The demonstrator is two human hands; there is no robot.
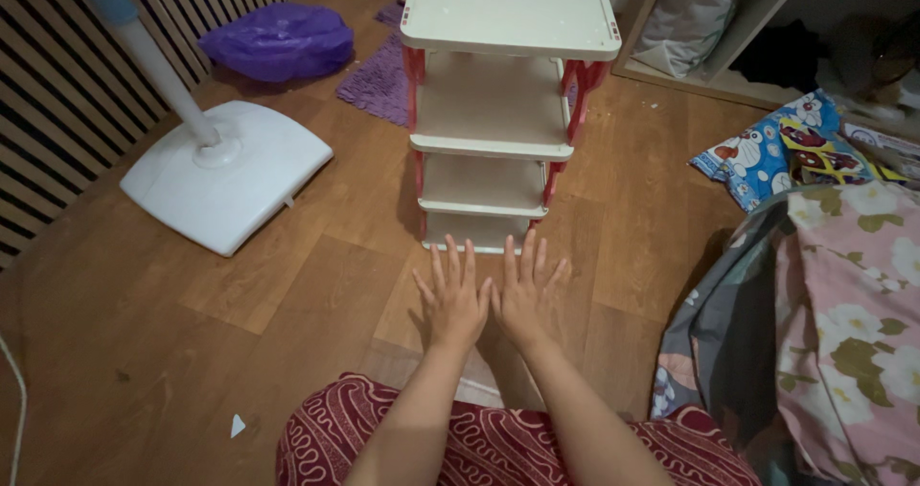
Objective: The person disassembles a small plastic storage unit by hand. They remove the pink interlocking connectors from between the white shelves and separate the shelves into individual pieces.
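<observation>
Just ahead of your fingertips, on the wooden floor (287,285), stands the tiered plastic rack (498,112): cream shelves on red posts, every shelf bare, its lowest tier close to your hands but not touching them.

Step in hand, as a judgement: a start pose in front of the rack. Nothing is gripped and nothing is lifted. Both hands are held out flat, palms down, side by side.

Left hand (452,304): fingers spread wide and straight, holding nothing. It looks to hover over or rest on the floor boards; you cannot tell which from this view.

Right hand (525,294): likewise fully spread, empty, its thumb edge touching or nearly touching the left hand's.

Next move, judged from the layout: any grasp of the rack calls for a reach forward and a split of the hands, one to each red side post or shelf edge, since the rack is wider than the two hands together.

Surroundings relative to your hands: 
- Well off to the left and forward, a white fan base with its pole (225,174). 
- Beyond that, a purple bag (283,40). 
- Forward-left beside the rack, a purple mat (379,83). 
- To the right, floral bedding (843,323) and a cartoon-print cloth (776,150). 
- Below your forearms, your red patterned garment (498,448).
</observation>
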